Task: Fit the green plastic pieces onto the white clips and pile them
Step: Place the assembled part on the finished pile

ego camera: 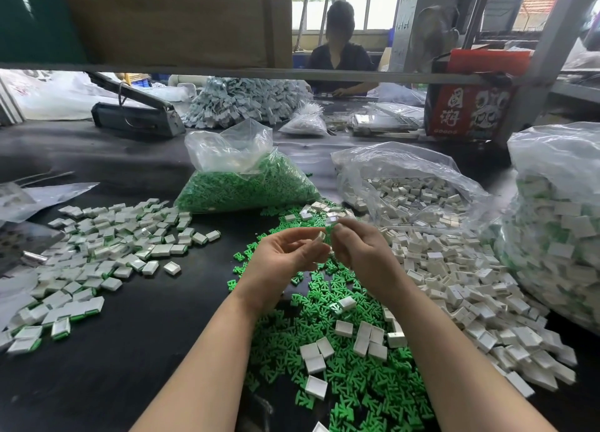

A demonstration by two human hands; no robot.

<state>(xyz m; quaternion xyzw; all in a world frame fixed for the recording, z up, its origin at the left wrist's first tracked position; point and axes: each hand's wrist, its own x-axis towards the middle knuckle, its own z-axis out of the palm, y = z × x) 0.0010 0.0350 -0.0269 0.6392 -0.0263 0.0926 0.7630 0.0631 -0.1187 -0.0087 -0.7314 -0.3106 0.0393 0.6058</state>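
My left hand pinches a small white clip at its fingertips, above the table's middle. My right hand pinches a green plastic piece right against that clip. Under my forearms lies a spread of loose green pieces with a few white clips on top. To the right is a heap of loose white clips. At the left lies a pile of fitted white-and-green clips.
An open bag of green pieces and an open bag of white clips stand behind my hands. A large bag of fitted clips fills the right edge. A person sits across the black table; a red box stands far right.
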